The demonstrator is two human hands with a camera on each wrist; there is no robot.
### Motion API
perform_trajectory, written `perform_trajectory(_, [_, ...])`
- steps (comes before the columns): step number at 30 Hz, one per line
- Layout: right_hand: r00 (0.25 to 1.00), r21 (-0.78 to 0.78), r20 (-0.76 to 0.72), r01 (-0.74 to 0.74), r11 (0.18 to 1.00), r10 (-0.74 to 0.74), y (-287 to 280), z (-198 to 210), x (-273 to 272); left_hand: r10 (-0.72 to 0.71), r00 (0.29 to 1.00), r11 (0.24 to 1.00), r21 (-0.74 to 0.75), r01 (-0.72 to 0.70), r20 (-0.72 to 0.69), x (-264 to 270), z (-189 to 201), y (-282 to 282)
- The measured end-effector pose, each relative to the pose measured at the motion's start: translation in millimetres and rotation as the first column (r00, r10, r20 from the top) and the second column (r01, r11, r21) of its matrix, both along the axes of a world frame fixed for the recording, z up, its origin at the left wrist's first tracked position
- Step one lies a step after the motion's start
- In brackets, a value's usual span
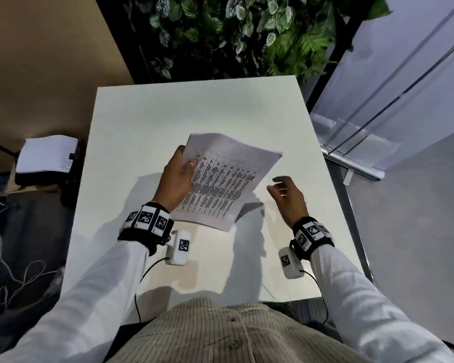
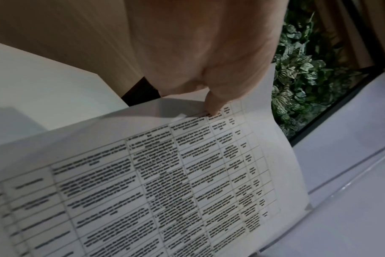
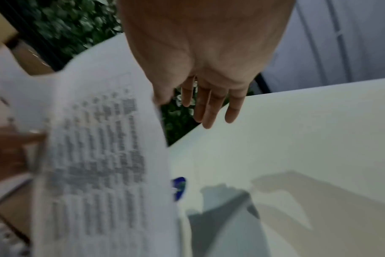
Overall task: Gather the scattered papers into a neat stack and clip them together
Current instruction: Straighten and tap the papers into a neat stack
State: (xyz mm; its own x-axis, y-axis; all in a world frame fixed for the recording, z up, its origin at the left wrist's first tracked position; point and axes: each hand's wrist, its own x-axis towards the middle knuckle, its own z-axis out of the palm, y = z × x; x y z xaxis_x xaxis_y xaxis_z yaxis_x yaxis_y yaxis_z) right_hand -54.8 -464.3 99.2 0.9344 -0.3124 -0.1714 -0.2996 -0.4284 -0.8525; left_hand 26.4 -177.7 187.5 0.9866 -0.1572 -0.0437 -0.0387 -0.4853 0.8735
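A stack of printed papers (image 1: 226,179) with a table of text hangs tilted above the white table (image 1: 142,121). My left hand (image 1: 185,165) grips the stack at its left edge, thumb (image 2: 213,104) on the top sheet (image 2: 165,182) and the fingers hidden underneath. My right hand (image 1: 279,186) hovers just right of the stack's edge with fingers (image 3: 209,111) straight and spread, holding nothing. A small blue object (image 3: 179,187), maybe a clip, lies on the table and is half hidden behind the blurred papers (image 3: 99,165); I cannot tell what it is.
A black box topped with white sheets (image 1: 47,158) stands on the floor left of the table. A leafy plant wall (image 1: 233,35) rises behind the far edge. A glass partition with a metal rail (image 1: 364,163) runs along the right side.
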Motion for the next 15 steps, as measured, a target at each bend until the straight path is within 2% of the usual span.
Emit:
perform_trajectory(2, [0.983,-0.239,-0.161,0.043,0.97,-0.083,-39.7,-24.3,-22.8,-0.017,1.0,1.0,0.018,0.018,-0.006,0.3,1.7,-5.7])
perform_trajectory(4, [0.898,-0.416,-0.406,-0.017,0.909,-0.169,-69.8,-42.0,-48.8,-0.022,1.0,0.999,0.031,0.023,-0.015,-0.6,-1.1,-10.6])
perform_trajectory(6, [0.805,-0.441,-0.564,-0.104,0.891,-0.185,-87.5,-58.1,-73.7,-0.04,0.999,0.999,0.033,0.041,-0.016,-1.4,-4.5,-16.4])
perform_trajectory(7, [0.782,-0.416,-0.599,-0.12,0.901,-0.173,-90.5,-64.7,-83.2,-0.047,0.999,0.998,0.044,0.048,-0.014,-1.2,-5.8,-18.8])
perform_trajectory(10, [0.789,-0.364,-0.598,-0.111,0.925,-0.141,-90.1,-83.0,-98.8,-0.053,0.998,0.996,0.075,0.055,-0.022,-0.3,-7.7,-28.0])
perform_trajectory(13, [0.854,-0.371,-0.501,-0.07,0.926,-0.137,-86.6,-89.2,-100.4,-0.055,0.998,0.994,0.098,0.058,-0.037,-0.8,-5.7,-36.5])
perform_trajectory(15, [0.895,-0.284,-0.432,-0.019,0.958,-0.11,-85.4,-84.7,-93.9,-0.056,0.997,0.992,0.114,0.061,-0.05,-1.7,-3.2,-40.5])
